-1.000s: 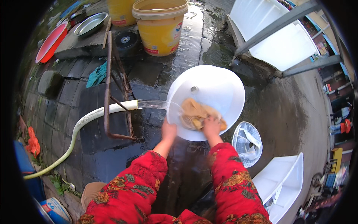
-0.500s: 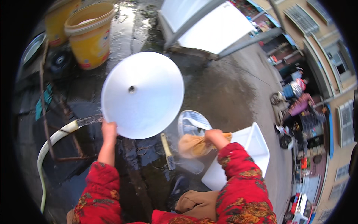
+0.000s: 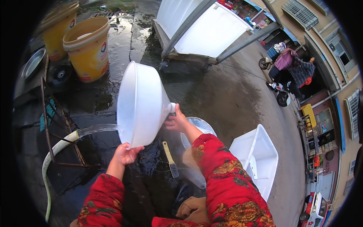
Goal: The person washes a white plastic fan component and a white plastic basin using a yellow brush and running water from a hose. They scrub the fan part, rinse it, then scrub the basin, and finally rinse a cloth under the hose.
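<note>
The fingers [image 3: 133, 149] of the left hand [image 3: 126, 154] grasped the rim [image 3: 136, 98] of the white funnel [image 3: 150, 100], which was tilted in front of the running hose [image 3: 60, 146]. The right hand [image 3: 179, 122] was spread, not clenched, at the spout [image 3: 171, 108].

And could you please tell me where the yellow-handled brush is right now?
In the head view, the yellow-handled brush lies on the wet ground at lower centre, right of the left hand and below the white funnel.
</note>
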Motion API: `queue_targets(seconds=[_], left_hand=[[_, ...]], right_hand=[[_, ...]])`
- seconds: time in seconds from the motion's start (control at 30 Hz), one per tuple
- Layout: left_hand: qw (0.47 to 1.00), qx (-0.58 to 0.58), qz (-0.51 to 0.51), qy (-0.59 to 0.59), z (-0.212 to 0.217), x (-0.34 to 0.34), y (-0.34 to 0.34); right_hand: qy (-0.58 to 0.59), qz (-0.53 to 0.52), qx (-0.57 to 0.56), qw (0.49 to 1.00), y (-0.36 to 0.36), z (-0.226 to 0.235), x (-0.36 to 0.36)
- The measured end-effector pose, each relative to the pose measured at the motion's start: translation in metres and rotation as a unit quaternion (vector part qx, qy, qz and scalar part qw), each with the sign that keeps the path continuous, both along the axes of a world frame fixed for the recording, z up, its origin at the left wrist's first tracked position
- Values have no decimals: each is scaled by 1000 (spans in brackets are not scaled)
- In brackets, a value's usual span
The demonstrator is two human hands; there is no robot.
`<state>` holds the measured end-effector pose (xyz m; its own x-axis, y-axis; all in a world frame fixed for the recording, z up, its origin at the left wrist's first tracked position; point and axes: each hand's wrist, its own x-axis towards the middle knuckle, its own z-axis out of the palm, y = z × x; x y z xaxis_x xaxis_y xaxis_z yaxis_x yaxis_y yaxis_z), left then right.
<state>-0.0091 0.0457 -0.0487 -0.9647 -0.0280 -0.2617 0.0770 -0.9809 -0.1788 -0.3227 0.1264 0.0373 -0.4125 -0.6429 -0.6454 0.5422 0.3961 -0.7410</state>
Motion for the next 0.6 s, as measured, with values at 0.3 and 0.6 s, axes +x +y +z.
queue_targets(seconds=[0.3, 0.6], left_hand=[[995, 42, -65, 62, -35, -11, 31], [952, -294, -76, -28, 25, -27, 35]], right_hand=[[-49, 92, -24, 994, -14, 34, -43], [423, 47, -6, 905, -35, 118, -26]])
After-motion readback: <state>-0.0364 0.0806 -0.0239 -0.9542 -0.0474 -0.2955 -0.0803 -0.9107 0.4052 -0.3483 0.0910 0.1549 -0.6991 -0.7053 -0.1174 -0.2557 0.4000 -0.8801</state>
